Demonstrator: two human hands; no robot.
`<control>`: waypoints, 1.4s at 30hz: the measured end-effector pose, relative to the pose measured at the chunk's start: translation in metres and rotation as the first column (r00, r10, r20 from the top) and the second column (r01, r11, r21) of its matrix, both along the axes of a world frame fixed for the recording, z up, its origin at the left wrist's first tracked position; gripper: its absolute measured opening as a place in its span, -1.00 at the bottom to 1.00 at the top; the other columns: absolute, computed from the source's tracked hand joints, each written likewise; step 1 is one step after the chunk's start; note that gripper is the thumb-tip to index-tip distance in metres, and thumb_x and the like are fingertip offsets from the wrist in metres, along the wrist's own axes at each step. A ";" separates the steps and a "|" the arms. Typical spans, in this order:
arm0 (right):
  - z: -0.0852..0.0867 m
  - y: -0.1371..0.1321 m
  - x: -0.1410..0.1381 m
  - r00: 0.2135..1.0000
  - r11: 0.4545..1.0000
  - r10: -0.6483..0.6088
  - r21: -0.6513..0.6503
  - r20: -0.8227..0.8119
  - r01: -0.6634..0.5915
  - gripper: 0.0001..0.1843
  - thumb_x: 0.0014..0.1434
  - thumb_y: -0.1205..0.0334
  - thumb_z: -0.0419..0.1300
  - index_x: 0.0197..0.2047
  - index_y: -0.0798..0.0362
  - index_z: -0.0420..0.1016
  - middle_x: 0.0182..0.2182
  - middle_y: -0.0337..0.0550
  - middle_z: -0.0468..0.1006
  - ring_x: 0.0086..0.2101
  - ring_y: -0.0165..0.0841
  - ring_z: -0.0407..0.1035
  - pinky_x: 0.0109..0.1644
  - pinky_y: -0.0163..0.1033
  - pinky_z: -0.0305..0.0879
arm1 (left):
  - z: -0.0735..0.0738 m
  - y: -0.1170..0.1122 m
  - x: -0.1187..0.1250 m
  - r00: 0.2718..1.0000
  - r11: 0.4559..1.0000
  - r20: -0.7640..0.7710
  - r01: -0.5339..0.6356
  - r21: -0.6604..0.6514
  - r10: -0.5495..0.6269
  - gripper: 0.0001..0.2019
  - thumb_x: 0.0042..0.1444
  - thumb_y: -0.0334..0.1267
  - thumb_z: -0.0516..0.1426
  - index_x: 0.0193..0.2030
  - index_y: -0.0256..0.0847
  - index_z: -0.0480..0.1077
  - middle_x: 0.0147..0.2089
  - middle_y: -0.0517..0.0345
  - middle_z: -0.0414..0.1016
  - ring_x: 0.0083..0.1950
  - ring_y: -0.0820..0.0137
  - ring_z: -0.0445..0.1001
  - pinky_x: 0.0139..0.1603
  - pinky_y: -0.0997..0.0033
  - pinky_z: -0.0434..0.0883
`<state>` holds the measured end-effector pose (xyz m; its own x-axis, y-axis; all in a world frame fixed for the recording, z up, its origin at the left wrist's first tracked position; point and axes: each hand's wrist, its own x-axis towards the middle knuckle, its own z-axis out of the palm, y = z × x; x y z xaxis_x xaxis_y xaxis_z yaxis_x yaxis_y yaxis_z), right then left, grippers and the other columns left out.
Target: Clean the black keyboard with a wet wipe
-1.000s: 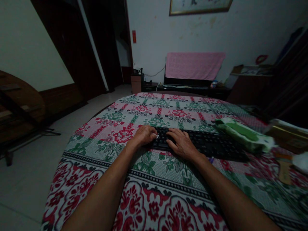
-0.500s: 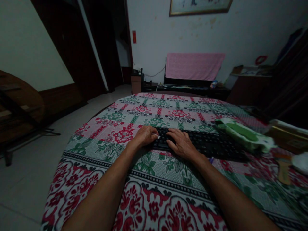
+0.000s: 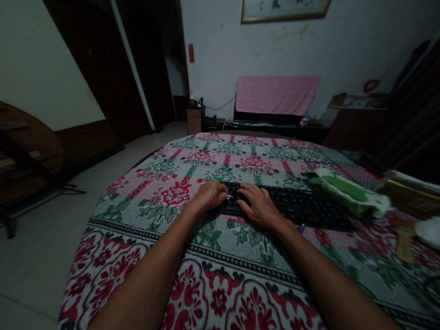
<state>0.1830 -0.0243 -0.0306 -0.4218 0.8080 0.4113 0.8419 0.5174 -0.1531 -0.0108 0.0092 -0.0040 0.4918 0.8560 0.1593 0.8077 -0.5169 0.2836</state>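
Note:
A black keyboard (image 3: pixel 299 206) lies across the floral tablecloth (image 3: pixel 220 160). My left hand (image 3: pixel 210 195) is over its left end, thumb and fingers pinched around a thin white piece (image 3: pixel 227 196). That piece looks like a cotton swab, but it is too small to be sure, and its tip is over the keys. Just to the right, my right hand (image 3: pixel 257 201) rests on the keyboard with fingers stretched out and thumb apart, holding nothing visible. Part of a purple object (image 3: pixel 301 228) shows at the keyboard's front edge, beside my right wrist.
A green and white soft pack (image 3: pixel 349 192) overlaps the keyboard's right end. Farther right are a gold box (image 3: pixel 409 195), a brush with a wooden handle (image 3: pixel 404 245) and a white item (image 3: pixel 429 233). Across the room, a pink cloth (image 3: pixel 278 94) covers a screen.
My left hand has shifted very slightly to the right, and its white piece shows a little farther over the keys. My right hand stays in place.

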 end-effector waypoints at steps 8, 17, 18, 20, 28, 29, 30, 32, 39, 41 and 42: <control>0.001 0.000 0.001 1.000 1.000 0.003 -0.014 0.009 -0.003 -0.63 0.17 0.09 -0.07 0.00 0.00 0.31 0.08 -0.02 0.26 0.06 -0.19 0.07 0.05 0.03 -0.01 | -0.004 0.000 0.003 0.998 0.997 -0.004 -0.063 0.043 0.063 -0.77 0.03 -0.23 0.03 -0.22 -0.13 0.45 -0.19 0.10 0.48 -0.11 0.31 0.39 -0.07 0.40 0.25; 0.001 0.002 0.008 1.000 1.000 0.010 -0.025 0.008 -0.010 -0.66 0.21 0.17 -0.12 0.00 -0.01 0.31 0.07 -0.07 0.28 0.06 -0.25 0.10 0.03 -0.03 0.02 | -0.002 -0.004 0.009 0.998 0.997 0.028 -0.058 0.053 0.057 -0.78 0.04 -0.23 0.02 -0.21 -0.12 0.45 -0.21 0.11 0.46 -0.15 0.33 0.39 -0.13 0.42 0.28; 0.000 0.003 0.009 1.000 1.000 0.009 -0.021 0.004 -0.009 -0.66 0.21 0.20 -0.12 0.00 -0.01 0.31 0.07 -0.07 0.28 0.06 -0.26 0.10 0.03 -0.04 0.02 | -0.002 -0.004 0.011 0.999 0.997 0.016 -0.042 0.057 0.041 -0.78 0.04 -0.22 0.03 -0.22 -0.12 0.45 -0.22 0.11 0.45 -0.16 0.33 0.39 -0.13 0.42 0.28; -0.001 0.004 0.010 1.000 1.000 0.007 -0.014 0.000 -0.007 -0.66 0.20 0.23 -0.12 0.00 -0.01 0.31 0.06 -0.06 0.29 0.05 -0.26 0.11 0.02 -0.04 0.03 | -0.003 -0.004 0.015 0.999 0.996 -0.015 -0.044 0.076 0.046 -0.79 0.04 -0.22 0.03 -0.22 -0.11 0.45 -0.25 0.11 0.44 -0.17 0.33 0.39 -0.13 0.41 0.27; -0.003 0.003 0.009 1.000 1.000 0.004 -0.006 -0.008 -0.004 -0.66 0.18 0.29 -0.09 -0.01 0.00 0.32 0.06 -0.05 0.29 0.05 -0.25 0.11 0.01 -0.05 0.04 | -0.008 -0.005 0.016 0.994 0.986 -0.031 -0.100 0.130 0.104 -0.79 0.06 -0.23 0.01 -0.21 -0.08 0.43 -0.25 0.13 0.43 -0.17 0.33 0.39 -0.15 0.41 0.29; -0.003 0.003 0.009 1.000 1.000 0.004 -0.002 -0.008 -0.004 -0.66 0.18 0.29 -0.09 -0.01 0.00 0.32 0.06 -0.05 0.29 0.05 -0.25 0.11 0.01 -0.05 0.04 | -0.007 -0.006 0.016 0.996 0.989 -0.028 -0.086 0.122 0.090 -0.79 0.06 -0.23 0.01 -0.21 -0.08 0.43 -0.25 0.14 0.43 -0.16 0.33 0.39 -0.15 0.41 0.28; -0.004 0.003 0.009 1.000 1.000 0.003 0.001 -0.006 -0.003 -0.66 0.18 0.29 -0.10 -0.01 0.00 0.31 0.06 -0.05 0.29 0.05 -0.25 0.11 0.01 -0.05 0.03 | -0.006 -0.006 0.016 0.997 0.991 -0.025 -0.072 0.114 0.075 -0.79 0.06 -0.24 0.01 -0.21 -0.08 0.43 -0.25 0.14 0.43 -0.16 0.34 0.39 -0.14 0.41 0.28; -0.004 0.003 0.009 1.000 1.000 0.000 0.008 -0.003 0.000 -0.66 0.17 0.29 -0.09 0.00 0.00 0.31 0.06 -0.05 0.28 0.05 -0.25 0.11 0.01 -0.04 0.03 | -0.005 -0.007 0.016 0.998 0.993 -0.024 -0.047 0.106 0.050 -0.79 0.06 -0.24 0.01 -0.22 -0.10 0.44 -0.25 0.14 0.43 -0.17 0.35 0.38 -0.12 0.42 0.27; -0.004 0.003 0.009 1.000 1.000 -0.004 0.004 -0.006 0.004 -0.66 0.17 0.29 -0.09 -0.01 0.01 0.31 0.06 -0.05 0.29 0.05 -0.25 0.11 0.01 -0.05 0.03 | -0.010 -0.006 0.022 0.992 0.985 -0.055 -0.102 0.142 0.111 -0.78 0.08 -0.22 0.00 -0.22 -0.12 0.44 -0.26 0.09 0.42 -0.17 0.32 0.38 -0.12 0.40 0.28; -0.004 0.003 0.009 1.000 1.000 -0.007 0.005 -0.009 0.007 -0.66 0.17 0.28 -0.09 -0.01 0.01 0.31 0.06 -0.05 0.29 0.05 -0.25 0.11 0.02 -0.04 0.03 | -0.010 -0.006 0.022 0.988 0.978 -0.048 -0.141 0.152 0.149 -0.78 0.08 -0.21 0.00 -0.21 -0.12 0.44 -0.26 0.09 0.42 -0.16 0.32 0.37 -0.12 0.40 0.28; -0.004 0.002 0.009 1.000 1.000 -0.006 0.006 -0.011 0.006 -0.66 0.17 0.28 -0.09 -0.01 0.01 0.31 0.06 -0.05 0.29 0.05 -0.25 0.11 0.02 -0.04 0.03 | -0.009 -0.007 0.022 0.986 0.977 -0.041 -0.152 0.149 0.159 -0.78 0.08 -0.21 0.00 -0.21 -0.12 0.43 -0.25 0.10 0.42 -0.15 0.33 0.37 -0.12 0.41 0.28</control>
